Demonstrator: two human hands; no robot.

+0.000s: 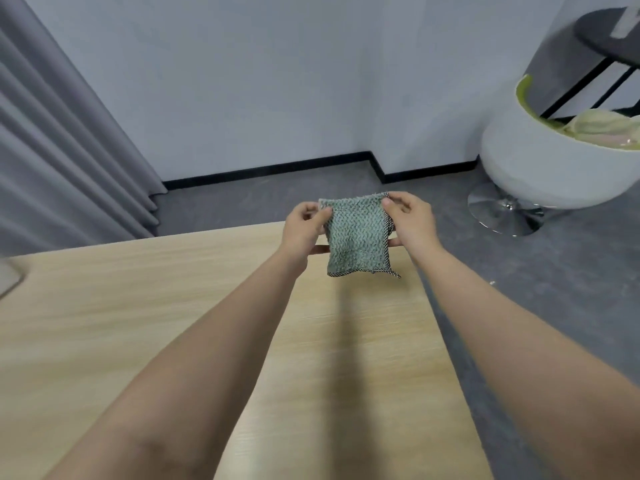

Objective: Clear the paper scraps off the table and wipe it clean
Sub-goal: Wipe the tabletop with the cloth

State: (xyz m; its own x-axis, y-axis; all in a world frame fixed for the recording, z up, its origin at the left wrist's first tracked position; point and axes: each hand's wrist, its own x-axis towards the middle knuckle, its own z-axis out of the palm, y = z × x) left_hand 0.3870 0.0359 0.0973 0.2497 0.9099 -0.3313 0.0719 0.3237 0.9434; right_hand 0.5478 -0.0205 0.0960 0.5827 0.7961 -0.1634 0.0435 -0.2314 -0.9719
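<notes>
A small green woven cloth (pixel 358 237) with a dark stitched edge hangs in the air above the far right corner of the light wooden table (pixel 138 323). My left hand (pixel 303 225) pinches its upper left corner. My right hand (pixel 412 220) pinches its upper right corner, and the cloth hangs spread between them. Both arms stretch forward over the tabletop. I see no paper scraps on the visible part of the table.
A white round swivel chair (pixel 554 168) with a green cushion stands on the grey floor to the right. Behind it is a dark side table (pixel 609 39). Grey curtains (pixel 62 150) hang at the left. A pale object (pixel 8 277) sits at the table's left edge.
</notes>
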